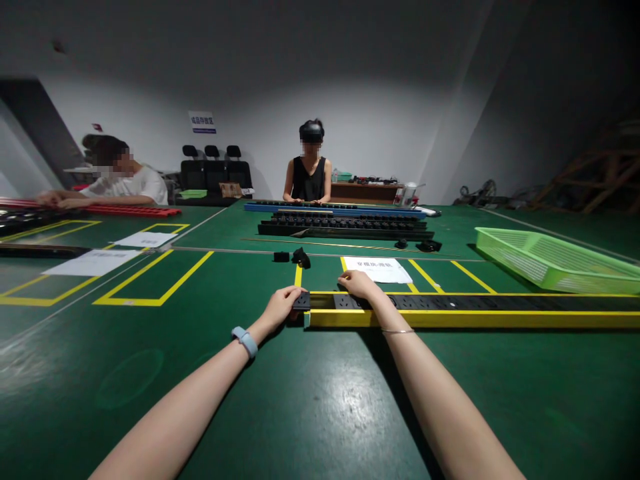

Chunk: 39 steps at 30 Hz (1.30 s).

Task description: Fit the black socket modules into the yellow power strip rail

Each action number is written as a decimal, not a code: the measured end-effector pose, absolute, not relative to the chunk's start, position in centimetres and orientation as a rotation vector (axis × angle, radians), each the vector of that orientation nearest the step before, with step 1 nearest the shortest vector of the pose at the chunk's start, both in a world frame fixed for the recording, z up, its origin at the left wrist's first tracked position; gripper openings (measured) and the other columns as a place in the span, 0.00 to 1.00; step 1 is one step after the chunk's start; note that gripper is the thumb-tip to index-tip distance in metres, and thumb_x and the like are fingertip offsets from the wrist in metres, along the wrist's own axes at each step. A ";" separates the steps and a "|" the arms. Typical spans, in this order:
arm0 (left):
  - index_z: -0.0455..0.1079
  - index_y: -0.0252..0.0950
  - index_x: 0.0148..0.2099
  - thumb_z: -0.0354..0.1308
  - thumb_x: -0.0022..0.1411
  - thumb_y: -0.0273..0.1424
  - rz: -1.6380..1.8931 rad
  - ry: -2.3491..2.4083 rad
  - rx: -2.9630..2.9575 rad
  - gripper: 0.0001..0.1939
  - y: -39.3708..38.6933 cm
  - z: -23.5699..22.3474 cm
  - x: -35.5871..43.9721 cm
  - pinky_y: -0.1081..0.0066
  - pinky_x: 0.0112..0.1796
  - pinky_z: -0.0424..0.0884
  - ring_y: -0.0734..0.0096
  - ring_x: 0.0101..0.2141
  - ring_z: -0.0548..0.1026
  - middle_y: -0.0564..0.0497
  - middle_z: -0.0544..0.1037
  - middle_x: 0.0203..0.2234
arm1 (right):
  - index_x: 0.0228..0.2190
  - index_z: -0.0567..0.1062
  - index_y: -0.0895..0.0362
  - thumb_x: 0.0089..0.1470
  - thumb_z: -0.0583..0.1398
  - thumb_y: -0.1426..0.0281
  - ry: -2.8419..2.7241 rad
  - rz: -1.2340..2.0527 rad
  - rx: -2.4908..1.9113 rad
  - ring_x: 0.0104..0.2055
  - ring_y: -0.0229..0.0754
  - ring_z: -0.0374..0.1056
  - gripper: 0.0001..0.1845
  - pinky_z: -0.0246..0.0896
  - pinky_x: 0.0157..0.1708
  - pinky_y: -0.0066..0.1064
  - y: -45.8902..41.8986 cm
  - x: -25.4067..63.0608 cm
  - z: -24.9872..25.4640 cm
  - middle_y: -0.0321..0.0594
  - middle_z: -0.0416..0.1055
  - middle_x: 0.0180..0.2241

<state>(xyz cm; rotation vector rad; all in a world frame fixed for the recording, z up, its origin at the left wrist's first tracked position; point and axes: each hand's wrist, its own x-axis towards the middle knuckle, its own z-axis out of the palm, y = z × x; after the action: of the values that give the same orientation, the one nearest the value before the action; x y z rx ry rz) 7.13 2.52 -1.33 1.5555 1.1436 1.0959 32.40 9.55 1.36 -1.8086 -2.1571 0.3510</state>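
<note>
A long yellow channel rail [480, 321] lies across the table from the middle to the right edge of the view. Inside it sits a row of black socket modules [415, 302], with a gap near the left end. My left hand [280, 308], closed, pinches one black socket module [301, 302] at the rail's open left end. Over the rail reaches my right hand [359, 285], its fingers bent together at the far edge, beside a printed sheet [383, 269]. The right hand's fingertips are partly hidden.
Two small black parts [301, 257] lie beyond the rail. A green basket [545, 263] stands at right. Farther back are black module rows [345, 227] and a blue rail [330, 209], with a co-worker [311, 173] behind. Another person [125, 180] works at left beside red rails [135, 211].
</note>
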 end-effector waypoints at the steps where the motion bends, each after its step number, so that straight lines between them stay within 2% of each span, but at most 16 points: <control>1: 0.74 0.31 0.41 0.50 0.61 0.42 1.087 1.136 1.556 0.21 2.5 -1.3 7.1 0.78 0.15 0.58 0.77 0.14 0.66 0.51 0.73 0.22 | 0.40 0.79 0.58 0.59 0.56 0.64 -2.159 0.349 -1.809 0.47 0.48 0.71 0.16 0.62 0.46 0.31 9.6 32.4 1.4 0.48 0.76 0.43; 10: 0.74 0.31 0.42 0.50 0.62 0.43 1.086 1.116 1.566 0.21 2.0 -1.1 7.2 0.77 0.14 0.60 0.75 0.13 0.69 0.52 0.73 0.21 | 0.41 0.79 0.58 0.59 0.55 0.64 -2.157 0.338 -1.808 0.46 0.47 0.72 0.16 0.62 0.45 0.30 9.4 32.4 1.4 0.48 0.76 0.42; 18: 0.75 0.33 0.42 0.49 0.62 0.44 1.094 1.171 1.623 0.22 1.8 -1.1 7.2 0.77 0.15 0.58 0.75 0.14 0.68 0.52 0.74 0.21 | 0.40 0.79 0.58 0.58 0.56 0.64 -2.155 0.338 -1.820 0.47 0.46 0.71 0.15 0.61 0.45 0.29 9.4 32.4 1.5 0.47 0.76 0.43; 24: 0.77 0.32 0.38 0.50 0.61 0.40 1.168 1.256 1.753 0.19 1.6 -0.3 7.2 0.76 0.22 0.63 0.72 0.22 0.71 0.48 0.79 0.28 | 0.41 0.78 0.59 0.59 0.55 0.64 -2.160 0.342 -1.835 0.45 0.47 0.72 0.16 0.62 0.44 0.31 9.4 32.3 1.5 0.49 0.76 0.42; 32: 0.76 0.33 0.41 0.49 0.62 0.42 1.105 1.227 1.701 0.21 1.3 -0.3 7.2 0.76 0.18 0.59 0.75 0.16 0.67 0.50 0.76 0.23 | 0.41 0.78 0.59 0.59 0.55 0.63 -2.145 0.348 -1.824 0.47 0.48 0.71 0.16 0.62 0.46 0.31 9.1 32.3 1.7 0.49 0.76 0.43; 39: 0.76 0.32 0.42 0.50 0.61 0.43 1.095 1.189 1.650 0.21 1.4 -0.5 7.2 0.76 0.16 0.59 0.76 0.15 0.68 0.50 0.76 0.24 | 0.41 0.78 0.58 0.59 0.55 0.63 -2.140 0.360 -1.831 0.48 0.48 0.71 0.16 0.61 0.46 0.31 9.1 32.3 1.8 0.49 0.76 0.43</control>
<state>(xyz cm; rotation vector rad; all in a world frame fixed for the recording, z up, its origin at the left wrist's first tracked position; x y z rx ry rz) 7.16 1.42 -0.46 1.6504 1.1891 1.0946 32.29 9.07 1.75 -1.8313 -2.1405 0.3602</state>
